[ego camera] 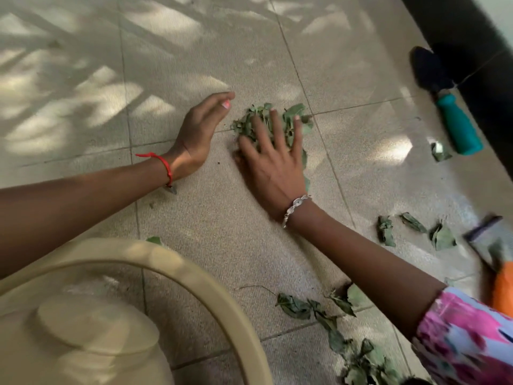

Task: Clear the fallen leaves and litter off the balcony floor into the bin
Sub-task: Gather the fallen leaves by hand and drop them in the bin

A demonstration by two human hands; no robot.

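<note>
Two bare hands work on the beige tiled floor (194,232) in the head view. The right hand (273,165) lies flat, palm down, on a small pile of crumpled green leaves (290,118). Its fingers are straight, spread wide and pointing to about 12 o'clock; it presses the pile and curls round nothing. The left hand (200,132) stands on its edge at the pile's 9 o'clock, fingers straight and held together, palm turned to the leaves. It sits just beside the pile, and I cannot tell whether it touches.

The pile sits near mid-frame, its longer side running roughly 12 to 6 o'clock under the right hand. The round beige plastic bin (216,287) fills the 7 o'clock corner, its rim well apart from the pile. More loose green leaves (294,305) trail toward 5 o'clock, and a few separate leaves (442,237) lie at 4 o'clock. A dark trowel with a teal handle (458,126) lies at 2 o'clock, handle pointing to about 5 o'clock.
</note>
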